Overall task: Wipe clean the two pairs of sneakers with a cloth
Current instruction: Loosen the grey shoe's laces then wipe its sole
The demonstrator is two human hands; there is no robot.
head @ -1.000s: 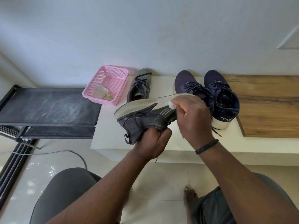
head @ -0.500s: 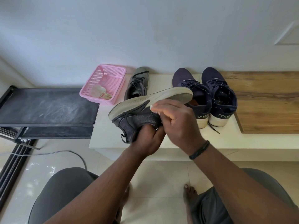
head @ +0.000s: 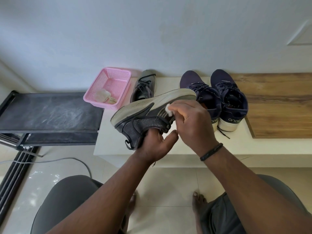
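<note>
My left hand [head: 154,143] holds a grey sneaker [head: 143,122] from below, fingers inside its opening, the pale sole turned up and away. My right hand [head: 192,122] pinches a small white cloth [head: 169,110] against the sneaker's striped side, near the sole edge. The other grey sneaker [head: 143,88] stands on the white bench [head: 236,149] by the wall. Two navy sneakers [head: 214,97] stand side by side to its right, heels toward me.
A pink basket [head: 125,76] with a crumpled rag [head: 103,97] sits on the bench's left end. A black dusty shelf [head: 49,114] adjoins on the left. A wooden board [head: 278,105] covers the bench's right part. My knees and bare feet are below, on the tiled floor [head: 165,186].
My right hand slid the cloth back and forth along the sneaker's side, left toward the midfoot and now slightly right again. The sneaker stays in my left hand.
</note>
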